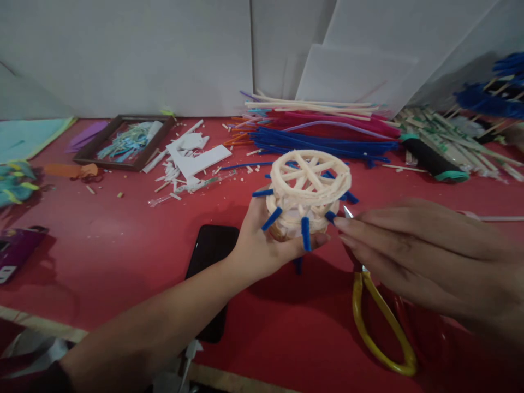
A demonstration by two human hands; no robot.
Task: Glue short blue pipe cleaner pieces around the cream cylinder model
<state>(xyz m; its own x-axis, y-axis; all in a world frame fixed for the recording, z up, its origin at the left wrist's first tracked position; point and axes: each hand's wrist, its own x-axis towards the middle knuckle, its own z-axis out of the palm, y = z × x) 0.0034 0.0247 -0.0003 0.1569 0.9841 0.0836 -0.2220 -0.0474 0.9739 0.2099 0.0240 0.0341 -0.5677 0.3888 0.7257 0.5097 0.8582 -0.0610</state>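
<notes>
My left hand is wrapped round the lower part of a cream pipe-cleaner wheel-shaped craft, holding it above the table. Its round top has spokes like a wheel, and short blue pipe-cleaner pieces stick out around its side. At the right of the craft, the fingertips of my right hand are pinched together at one blue piece. Scissors with yellow handles lie on the table, partly under my right hand.
Bundled pipe cleaners lie along the back wall. A black-handled tool and wrapped sticks are at right. Left stand foam scraps and a brown frame with paper shreds. A phone lies beneath my left arm.
</notes>
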